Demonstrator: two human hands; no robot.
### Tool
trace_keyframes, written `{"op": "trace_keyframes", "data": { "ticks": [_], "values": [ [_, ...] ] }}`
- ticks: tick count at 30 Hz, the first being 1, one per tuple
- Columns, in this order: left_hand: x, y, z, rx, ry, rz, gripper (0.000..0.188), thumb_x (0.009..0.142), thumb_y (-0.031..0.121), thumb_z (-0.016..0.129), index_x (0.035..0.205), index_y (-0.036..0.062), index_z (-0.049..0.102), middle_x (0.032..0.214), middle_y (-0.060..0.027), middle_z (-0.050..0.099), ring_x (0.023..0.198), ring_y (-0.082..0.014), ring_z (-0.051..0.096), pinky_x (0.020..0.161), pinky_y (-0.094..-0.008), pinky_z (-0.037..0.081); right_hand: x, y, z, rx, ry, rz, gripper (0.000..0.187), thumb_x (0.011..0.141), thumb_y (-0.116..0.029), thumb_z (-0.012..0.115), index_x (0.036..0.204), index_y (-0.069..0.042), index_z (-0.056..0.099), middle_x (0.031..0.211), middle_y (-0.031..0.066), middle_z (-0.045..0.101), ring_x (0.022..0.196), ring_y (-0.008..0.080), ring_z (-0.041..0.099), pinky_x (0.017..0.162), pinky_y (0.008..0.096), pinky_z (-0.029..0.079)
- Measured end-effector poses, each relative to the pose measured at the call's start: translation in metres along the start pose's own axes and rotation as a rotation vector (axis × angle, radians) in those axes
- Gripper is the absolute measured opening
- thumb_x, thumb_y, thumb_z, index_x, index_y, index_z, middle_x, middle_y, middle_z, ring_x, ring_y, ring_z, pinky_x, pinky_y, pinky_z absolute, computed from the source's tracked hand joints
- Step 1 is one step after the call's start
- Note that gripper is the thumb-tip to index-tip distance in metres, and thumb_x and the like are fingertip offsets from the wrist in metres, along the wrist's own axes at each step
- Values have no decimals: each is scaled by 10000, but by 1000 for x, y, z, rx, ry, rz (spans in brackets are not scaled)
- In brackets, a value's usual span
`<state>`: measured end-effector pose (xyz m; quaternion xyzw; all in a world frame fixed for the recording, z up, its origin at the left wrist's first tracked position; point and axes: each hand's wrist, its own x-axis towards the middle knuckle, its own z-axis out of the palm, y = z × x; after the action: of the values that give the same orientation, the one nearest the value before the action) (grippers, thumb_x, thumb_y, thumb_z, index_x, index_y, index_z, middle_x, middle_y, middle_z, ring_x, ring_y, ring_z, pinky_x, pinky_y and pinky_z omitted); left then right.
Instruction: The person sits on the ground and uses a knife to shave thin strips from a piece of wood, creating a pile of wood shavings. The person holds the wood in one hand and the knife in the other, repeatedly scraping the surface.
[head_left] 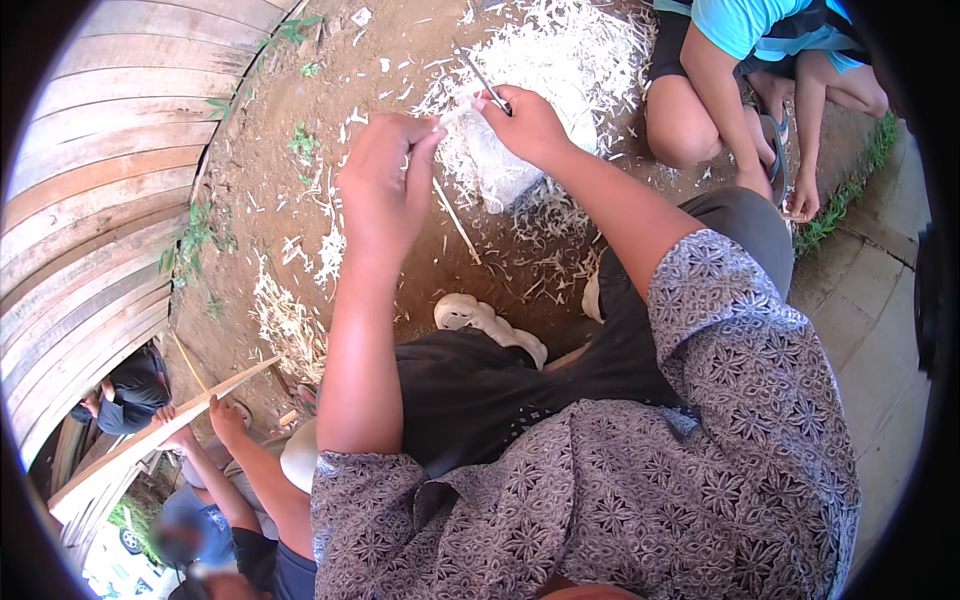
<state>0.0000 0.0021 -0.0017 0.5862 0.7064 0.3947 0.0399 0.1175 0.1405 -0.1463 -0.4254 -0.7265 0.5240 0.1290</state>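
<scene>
My right hand (pixel 525 125) is closed round the dark handle of a small knife (pixel 480 72). Its thin blade points up and left, away from me. To its left my left hand (pixel 388 185) is raised, thumb and fingers pinched together at a pale wooden sliver (pixel 438 122); most of this piece is hidden or lost against the white behind. A thin pale stick (pixel 457 222) slants down beside the left hand; whether the hand holds it I cannot tell. Beneath both hands lies a whitish plastic-like sheet or bag (pixel 505 175), amid a heap of curled wood shavings (pixel 610 60).
Wooden boards (pixel 110 170) line the left side. Another shavings pile (pixel 290 315) lies lower left. There a co-worker's hands hold a long plank (pixel 165 435). At upper right a person in a turquoise shirt (pixel 730 35) crouches. My pale shoe (pixel 485 320) rests on the dirt; paving (pixel 880 330) runs along the right.
</scene>
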Motion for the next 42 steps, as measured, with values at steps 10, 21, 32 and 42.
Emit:
{"op": "trace_keyframes", "data": {
  "ticks": [10,21,32,42],
  "values": [
    [-5,-1,-5,63,29,-6,85,899,-1,733,953,-5,667,898,-156,685,782,-322,686,696,-368,553,12,3,6,-280,41,174,281,966,-271,638,1124,-43,683,1009,212,735,969,379,709,871,477,550],
    [-8,-41,-3,-81,209,-348,99,997,39,670,1016,-51,636,912,-134,732,846,-176,740,759,-300,596,-24,-46,-5,211,-290,113,518,1031,-346,589,1457,-101,424,814,91,633,719,189,611,714,369,506],
    [5,-23,4,-47,166,-239,118,986,40,700,952,-40,621,857,-85,705,812,-101,679,741,-260,568,-53,-79,-23,190,-256,-107,297,1070,-249,530,1330,-107,534,716,58,604,630,167,569,652,347,479],
    [9,-26,1,-30,179,-317,133,993,56,695,943,-40,618,872,-101,724,838,-127,719,751,-264,569,-41,21,-39,-99,-223,107,287,1036,-252,567,1284,-108,559,865,176,694,827,302,696,805,409,516]
  ]
}}
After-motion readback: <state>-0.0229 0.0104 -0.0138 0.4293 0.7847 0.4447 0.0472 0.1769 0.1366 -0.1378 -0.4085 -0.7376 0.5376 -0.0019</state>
